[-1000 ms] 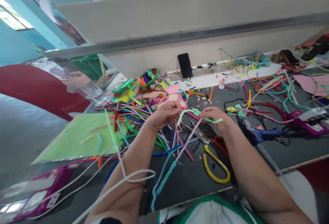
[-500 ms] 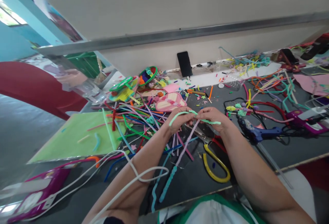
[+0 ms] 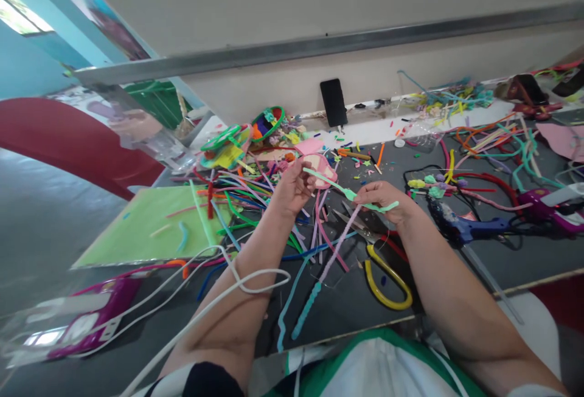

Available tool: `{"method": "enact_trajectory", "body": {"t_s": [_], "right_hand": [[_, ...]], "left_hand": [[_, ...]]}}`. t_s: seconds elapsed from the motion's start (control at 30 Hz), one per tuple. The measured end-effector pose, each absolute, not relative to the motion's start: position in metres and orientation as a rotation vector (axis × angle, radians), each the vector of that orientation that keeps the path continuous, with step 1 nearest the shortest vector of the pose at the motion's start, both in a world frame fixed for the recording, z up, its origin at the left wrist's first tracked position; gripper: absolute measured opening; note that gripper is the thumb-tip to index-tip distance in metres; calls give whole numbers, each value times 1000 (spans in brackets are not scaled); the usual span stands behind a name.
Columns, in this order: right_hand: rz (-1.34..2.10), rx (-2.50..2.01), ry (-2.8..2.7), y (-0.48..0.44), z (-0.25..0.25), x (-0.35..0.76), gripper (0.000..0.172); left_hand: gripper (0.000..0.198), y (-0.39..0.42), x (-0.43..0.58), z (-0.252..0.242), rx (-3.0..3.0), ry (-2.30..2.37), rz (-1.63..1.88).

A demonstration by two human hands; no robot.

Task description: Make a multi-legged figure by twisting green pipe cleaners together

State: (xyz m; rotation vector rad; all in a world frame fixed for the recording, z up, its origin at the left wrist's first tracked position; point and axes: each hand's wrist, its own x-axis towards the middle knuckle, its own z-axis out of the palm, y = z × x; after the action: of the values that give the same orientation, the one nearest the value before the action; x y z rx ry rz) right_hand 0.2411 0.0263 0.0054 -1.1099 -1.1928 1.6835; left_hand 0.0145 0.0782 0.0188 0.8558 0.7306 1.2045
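Note:
Both hands hold one mint-green pipe cleaner (image 3: pixel 347 192) above the dark table (image 3: pixel 511 260). My left hand (image 3: pixel 292 187) pinches its left end, fingers closed. My right hand (image 3: pixel 382 200) grips it further right, and a short green tail sticks out past the fingers. A lilac pipe cleaner (image 3: pixel 338 247) hangs down from where the hands meet and turns teal near its lower end. Under the hands lie scissors (image 3: pixel 353 227) and a heap of coloured pipe cleaners (image 3: pixel 246 202).
A black phone (image 3: pixel 333 102) leans on the back wall. A blue glue gun (image 3: pixel 460 227) lies right of my hands, a purple one (image 3: pixel 550 211) further right, another (image 3: pixel 86 324) at front left. A green sheet (image 3: pixel 146 227), yellow scissor handle (image 3: pixel 383 284) and white cable (image 3: pixel 219 300) lie nearby.
My left hand has moved left and up along the green pipe cleaner, pulling it out straighter. The right hand has kept its grip. The camera has tilted slightly.

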Motion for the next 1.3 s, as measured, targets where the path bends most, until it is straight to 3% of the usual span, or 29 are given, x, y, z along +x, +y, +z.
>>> {"method": "enact_trajectory", "body": {"t_s": [0.13,0.23,0.4,0.97,1.3], "right_hand": [[1653,-1133,-1230,26,6,241,17],[1653,-1135,-1260,25,7,239,16],[1653,-1200,-1265,23,5,234,16],[1655,-1246,-1278,21,9,227,14],[1671,-1224,-1291,20,10,231,10]], "left_hand": [[36,67,7,48,1615,907,1150],[35,49,16,66,2283,897,846],[26,28,38,64,2743,908,472],[20,30,45,50,2839,1009,275],[31,35,37,53,2667,924,263]]}}
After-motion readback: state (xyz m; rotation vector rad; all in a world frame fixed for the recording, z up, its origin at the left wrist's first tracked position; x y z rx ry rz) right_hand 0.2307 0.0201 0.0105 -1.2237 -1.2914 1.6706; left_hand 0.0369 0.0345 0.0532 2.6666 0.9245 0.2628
